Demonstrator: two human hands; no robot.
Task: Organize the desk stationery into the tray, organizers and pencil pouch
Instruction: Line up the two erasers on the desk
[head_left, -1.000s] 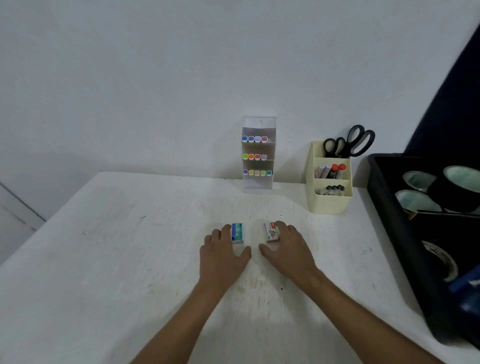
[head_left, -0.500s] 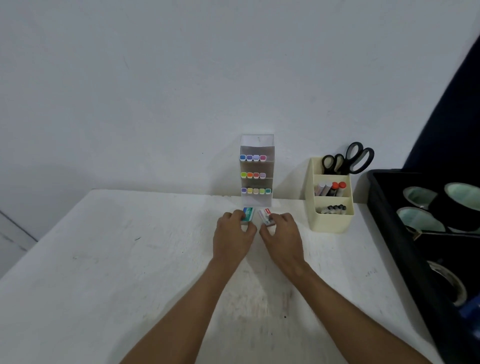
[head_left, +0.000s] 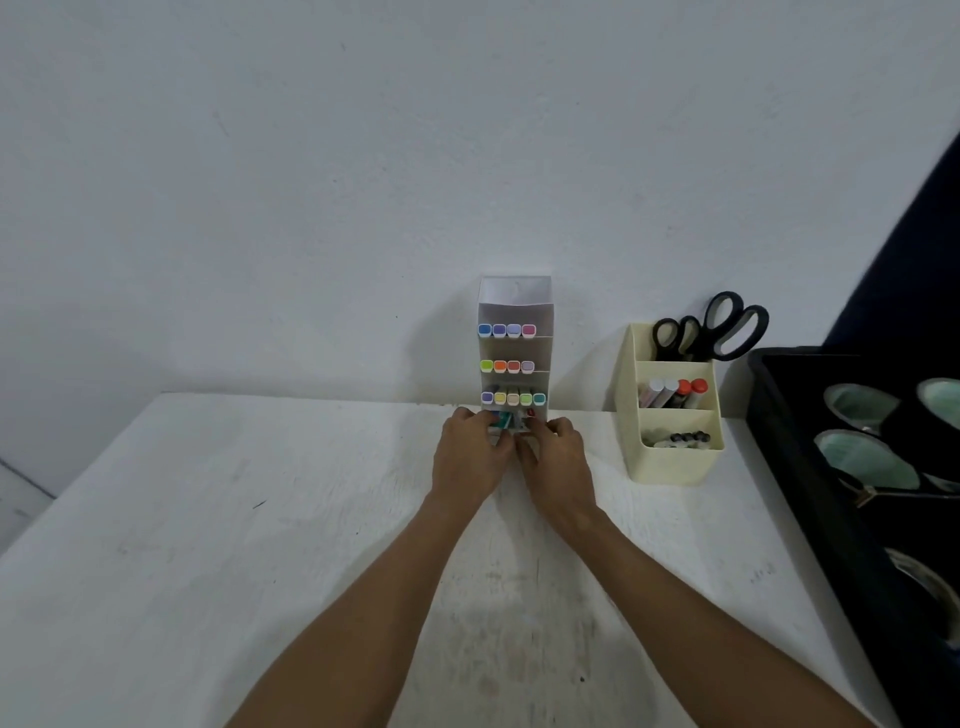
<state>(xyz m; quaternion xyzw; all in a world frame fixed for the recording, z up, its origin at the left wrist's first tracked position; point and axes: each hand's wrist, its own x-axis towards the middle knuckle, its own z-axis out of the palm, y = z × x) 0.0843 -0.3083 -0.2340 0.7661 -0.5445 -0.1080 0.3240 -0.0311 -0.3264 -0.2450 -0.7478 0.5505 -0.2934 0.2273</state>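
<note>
Left hand: the left hand (head_left: 470, 457) has its fingers curled round a small green box (head_left: 500, 420) and pinches it at the sides, so the box can be pushed in straight.
Right hand: the right hand (head_left: 557, 457) pinches a small white box with red print (head_left: 525, 420) the same way; only a little of this box shows past the fingers.
Where the boxes are: both sit side by side, touching or almost touching, right at the bottom slot of the tall white organizer (head_left: 514, 306). It is hard to tell if they are already partly inside.
Why two hands: it looks like each hand takes one box so both can go into the same slot together.
Organizer: it stands upright against the wall, so it will likely not slide back when pushed. Its three upper shelves hold rows of markers (head_left: 506, 330) with the coloured ends facing out.
Cream holder: the cream pen holder (head_left: 675, 465) stands to the right, apart from the hands, with scissors (head_left: 711, 327) in the back and pens in front.
Tray: the black tray (head_left: 810, 467) at the far right holds rolls of tape.
Desk: the white desk (head_left: 234, 545) is under it all.
</note>
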